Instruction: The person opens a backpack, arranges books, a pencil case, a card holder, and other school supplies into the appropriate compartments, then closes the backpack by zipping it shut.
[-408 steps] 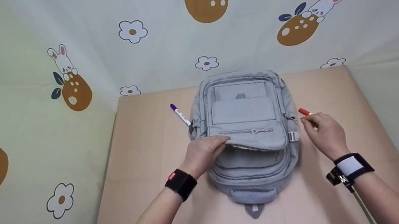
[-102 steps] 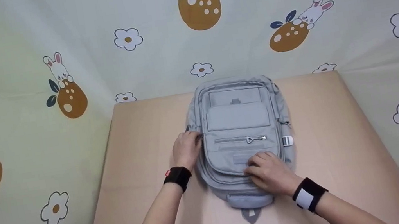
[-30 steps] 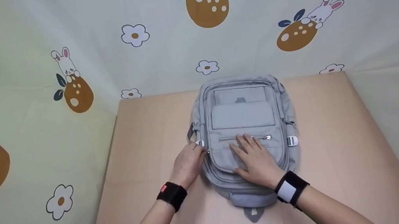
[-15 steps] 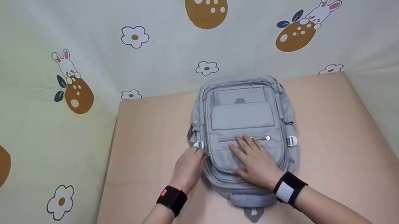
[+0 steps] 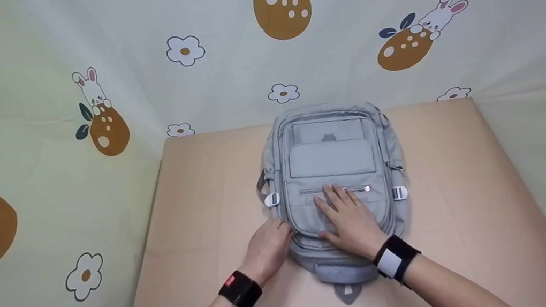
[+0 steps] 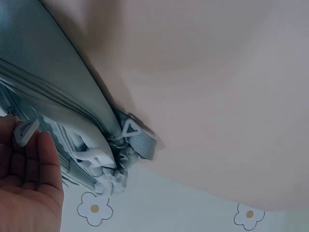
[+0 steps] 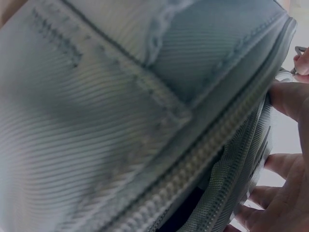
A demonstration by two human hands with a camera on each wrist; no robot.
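Note:
A grey-blue backpack [image 5: 331, 158] lies front side up on the table. My left hand [image 5: 268, 246] pinches a zipper pull [image 6: 25, 131] at the lower left curve of its front pocket. With fingers spread, my right hand [image 5: 350, 218] rests flat on that pocket, just below a small horizontal zipper [image 5: 359, 189]. In the right wrist view, zipper teeth [image 7: 183, 174] run diagonally beside a dark gap, so part of the pocket stands unzipped. What lies inside cannot be made out.
White strap buckles [image 5: 272, 199] sit on the bag's sides, and a top handle [image 5: 345, 271] faces me. The tan-covered table [image 5: 193, 198] is backed by a patterned cloth [image 5: 228, 73] with rabbits and flowers.
Earlier, my left hand held the pocket flap up and markers lay beside the bag; they are out of sight now. Lately my left hand slid the pull toward me along the pocket's left edge.

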